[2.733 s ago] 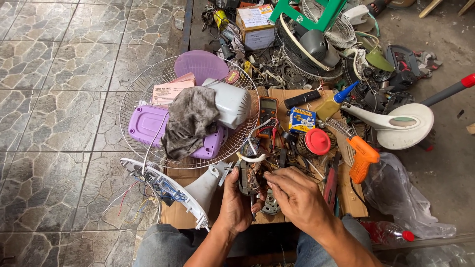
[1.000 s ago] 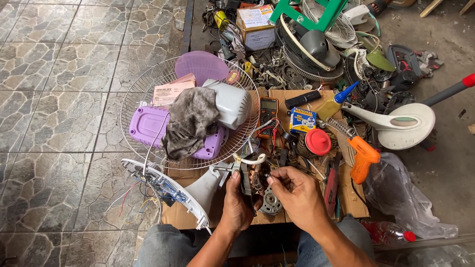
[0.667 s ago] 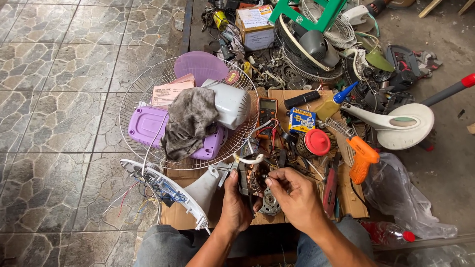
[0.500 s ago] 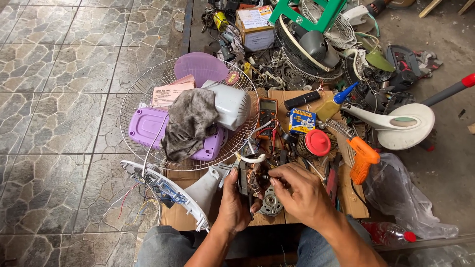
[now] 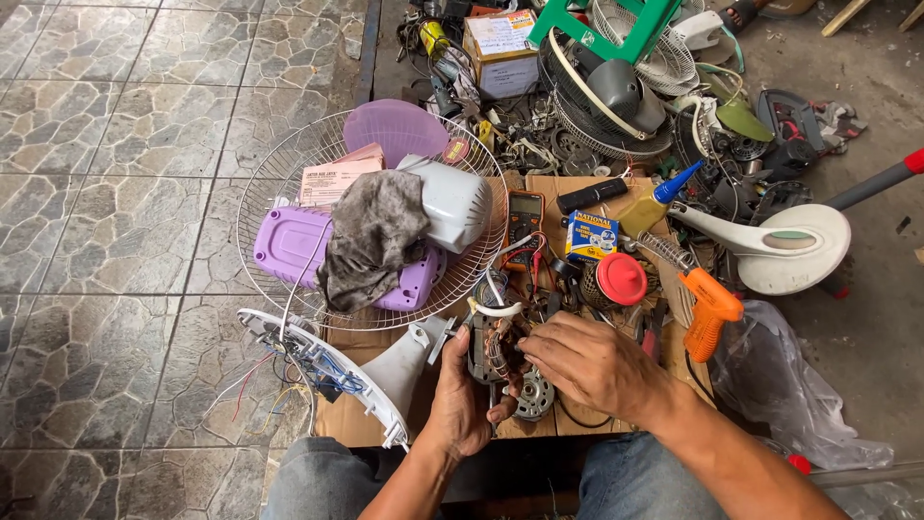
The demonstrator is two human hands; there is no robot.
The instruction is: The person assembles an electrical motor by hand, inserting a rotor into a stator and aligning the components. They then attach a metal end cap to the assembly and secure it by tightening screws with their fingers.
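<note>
From the head view, my left hand wraps the fan motor from below, grip closed round its metal core; my right hand pinches at its top, fingertips closed, probably on a wire. The motor sits low on the tabletop, between both grips. It looks heavy and stiff, its copper windings fragile, so the steel core is the place to hold. Beyond my right grip lies a small blue-and-yellow box; farther up stands a brown carton with a white label.
</note>
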